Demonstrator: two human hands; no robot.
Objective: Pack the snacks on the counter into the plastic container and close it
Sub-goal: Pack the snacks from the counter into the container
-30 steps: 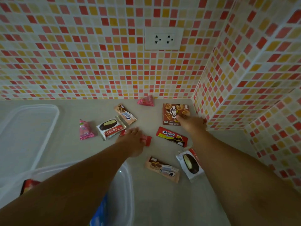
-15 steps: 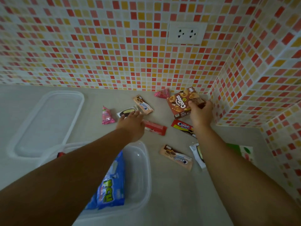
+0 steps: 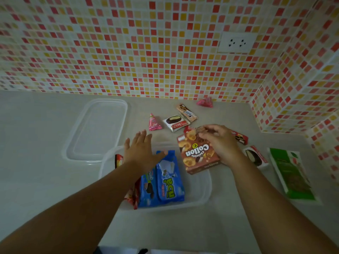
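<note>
A clear plastic container (image 3: 207, 195) sits on the counter in front of me. It holds two blue packs (image 3: 170, 180) and red packets (image 3: 119, 160). My right hand (image 3: 222, 143) grips a brown Collon box (image 3: 198, 156), tilted above the container's far right corner. My left hand (image 3: 139, 153) hovers flat over the container's far left side, fingers apart, with nothing in it. The clear lid (image 3: 99, 129) lies on the counter at the left. Loose snacks lie beyond: a pink triangle pack (image 3: 155, 122), a Choco pie (image 3: 176, 122), a tan wrapper (image 3: 187, 112).
Another pink pack (image 3: 205, 102) rests by the tiled back wall. A red cookie pack (image 3: 240, 137), a white pie pack (image 3: 255, 156) and a green packet (image 3: 291, 173) lie right of the container. A tiled side wall (image 3: 293, 88) closes the right. A socket (image 3: 236, 43) is on the back wall.
My right hand picked the Collon box up from near the corner and carried it back over the container. My left hand drew back from the red wrapper and now hovers open over the container.
</note>
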